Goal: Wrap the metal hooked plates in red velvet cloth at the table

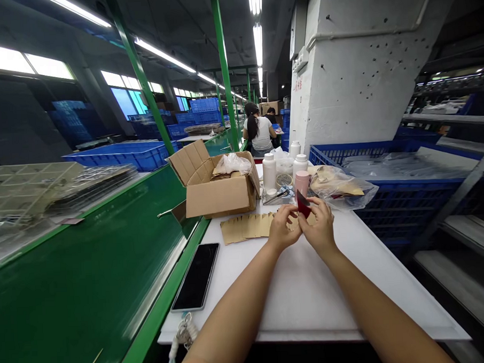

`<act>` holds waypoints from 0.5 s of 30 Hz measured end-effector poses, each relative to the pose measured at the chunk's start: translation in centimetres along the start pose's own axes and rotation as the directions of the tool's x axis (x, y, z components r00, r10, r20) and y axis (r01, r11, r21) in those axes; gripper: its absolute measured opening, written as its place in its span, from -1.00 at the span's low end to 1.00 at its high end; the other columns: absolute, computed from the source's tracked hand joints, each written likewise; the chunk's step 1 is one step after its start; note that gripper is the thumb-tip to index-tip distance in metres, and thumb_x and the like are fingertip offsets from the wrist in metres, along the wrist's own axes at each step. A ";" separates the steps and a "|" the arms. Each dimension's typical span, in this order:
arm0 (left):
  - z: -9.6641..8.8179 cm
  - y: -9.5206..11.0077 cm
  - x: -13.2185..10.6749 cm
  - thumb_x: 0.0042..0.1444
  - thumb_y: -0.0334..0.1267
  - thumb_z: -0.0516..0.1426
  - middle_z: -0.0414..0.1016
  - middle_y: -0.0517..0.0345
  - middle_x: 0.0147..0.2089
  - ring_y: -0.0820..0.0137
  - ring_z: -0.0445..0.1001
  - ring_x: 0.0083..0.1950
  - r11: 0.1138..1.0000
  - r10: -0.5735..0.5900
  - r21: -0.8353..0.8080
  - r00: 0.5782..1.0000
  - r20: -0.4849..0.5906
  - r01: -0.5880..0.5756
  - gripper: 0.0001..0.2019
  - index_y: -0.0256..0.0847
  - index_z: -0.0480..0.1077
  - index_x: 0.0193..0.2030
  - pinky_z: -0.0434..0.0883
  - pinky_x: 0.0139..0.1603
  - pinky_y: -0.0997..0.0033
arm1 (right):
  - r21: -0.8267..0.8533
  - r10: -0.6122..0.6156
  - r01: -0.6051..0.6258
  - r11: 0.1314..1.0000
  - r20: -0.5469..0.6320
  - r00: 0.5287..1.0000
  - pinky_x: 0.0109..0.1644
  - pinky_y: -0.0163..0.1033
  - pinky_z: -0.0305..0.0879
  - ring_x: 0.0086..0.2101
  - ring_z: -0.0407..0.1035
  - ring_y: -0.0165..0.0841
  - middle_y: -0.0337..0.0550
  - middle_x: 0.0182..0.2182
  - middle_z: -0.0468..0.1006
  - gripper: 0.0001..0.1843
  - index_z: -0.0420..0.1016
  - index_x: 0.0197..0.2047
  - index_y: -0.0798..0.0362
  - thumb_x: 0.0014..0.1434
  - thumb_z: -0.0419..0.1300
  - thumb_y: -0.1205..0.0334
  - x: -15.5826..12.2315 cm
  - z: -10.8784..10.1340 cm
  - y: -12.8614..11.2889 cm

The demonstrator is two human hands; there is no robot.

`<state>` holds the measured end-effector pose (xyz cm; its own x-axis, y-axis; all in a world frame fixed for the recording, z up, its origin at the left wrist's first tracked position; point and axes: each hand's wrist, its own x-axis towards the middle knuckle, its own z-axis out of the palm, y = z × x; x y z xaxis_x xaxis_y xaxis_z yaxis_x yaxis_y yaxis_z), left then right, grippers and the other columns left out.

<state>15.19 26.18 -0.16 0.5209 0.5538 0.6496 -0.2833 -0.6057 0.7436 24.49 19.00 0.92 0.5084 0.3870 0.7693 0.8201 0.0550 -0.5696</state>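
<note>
In the head view, both hands meet over the far half of the white counter (307, 301). The right hand (321, 229) grips a small dark red piece (303, 206) with a blackish upper part between thumb and fingers, raised in front of the pink bottle (302, 181). The left hand (284, 228) is curled at the piece's left edge; whether it pinches the piece too cannot be told, as its fingertips overlap there.

A row of brown cardboard pieces (244, 229) lies on the counter, running from the left to partly behind the hands. Farther left stands an open cardboard box (216, 198) with clear plastic inside. White bottles (269, 170) stand beyond the hands, and a clear plastic bag (365, 192) with tan contents lies to the right. A smartphone (196, 277) rests near the left edge, beside the green conveyor (85, 263).

The step in hand appears to be close fingertip handling of the dark red piece. The next move seems to call for a steady, light right-hand pinch, with the left fingers free to adjust at the edge.
</note>
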 end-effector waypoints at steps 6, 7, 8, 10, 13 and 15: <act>-0.8 0.3 0.3 -0.09 -0.28 0.30 0.33 -0.08 0.07 0.21 0.36 -0.01 0.994 0.081 0.076 0.997 -0.002 -0.081 -0.46 -0.14 0.32 0.08 0.29 -0.06 0.33 | 0.029 0.015 -0.014 0.999 -0.039 0.999 0.11 0.05 0.17 -0.02 0.29 -0.13 -0.04 -0.09 0.47 -0.80 0.50 -0.26 0.05 0.03 0.12 0.24 1.0 -0.7 1.3; -1.0 0.3 0.5 -0.11 -0.28 0.31 0.31 -0.09 0.11 0.18 0.33 0.06 0.997 0.066 0.051 0.996 -0.064 -0.063 -0.43 -0.13 0.32 0.10 0.27 0.01 0.30 | 0.050 0.012 -0.011 0.999 -0.009 1.000 0.10 0.04 0.19 -0.04 0.30 -0.13 -0.04 -0.11 0.48 -0.78 0.50 -0.25 0.05 0.01 0.12 0.24 1.2 -0.8 1.7; -1.2 0.3 0.6 -0.11 -0.28 0.31 0.31 -0.08 0.13 0.15 0.30 0.11 0.999 0.037 0.017 0.991 -0.127 -0.035 -0.43 -0.12 0.32 0.10 0.25 0.07 0.29 | 0.071 0.005 -0.007 0.997 0.036 0.999 0.10 0.02 0.20 -0.05 0.31 -0.14 -0.05 -0.12 0.48 -0.75 0.51 -0.23 0.05 -0.02 0.13 0.24 1.3 -0.8 2.1; -1.6 0.0 1.0 -0.09 -0.29 0.30 0.35 -0.04 0.09 0.16 0.29 0.13 0.998 -0.043 -0.052 0.976 -0.212 0.032 -0.51 -0.12 0.38 0.04 0.21 0.11 0.30 | 0.100 -0.010 -0.003 0.995 0.130 0.991 0.08 0.00 0.24 -0.07 0.32 -0.15 -0.08 -0.15 0.49 -0.70 0.51 -0.21 0.04 -0.07 0.14 0.27 1.4 -0.7 2.6; -1.8 -0.9 1.4 -0.03 -0.31 0.23 0.45 0.07 -0.17 0.27 0.38 -0.06 0.991 -0.126 -0.075 0.961 -0.247 0.111 -0.83 -0.17 0.45 -0.24 0.23 0.04 0.36 | 0.084 -0.023 0.007 0.996 0.190 0.982 0.08 0.01 0.24 -0.07 0.31 -0.14 -0.09 -0.16 0.49 -0.69 0.51 -0.24 0.03 -0.12 0.13 0.30 1.2 -0.5 2.7; -1.7 -1.5 1.4 0.01 -0.31 0.19 0.42 0.13 -0.32 0.33 0.38 -0.18 0.988 -0.150 -0.064 0.953 -0.263 0.138 -0.96 -0.19 0.41 -0.38 0.25 -0.04 0.39 | 0.060 -0.019 0.009 0.998 0.177 0.984 0.11 0.03 0.21 -0.05 0.30 -0.13 -0.08 -0.13 0.48 -0.69 0.50 -0.24 0.03 -0.12 0.11 0.30 1.0 -0.3 2.7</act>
<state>14.98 28.87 -0.07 0.3268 0.7691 0.5493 -0.2602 -0.4855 0.8346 27.25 19.23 0.24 0.4377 0.5430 0.7167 0.8073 0.1137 -0.5791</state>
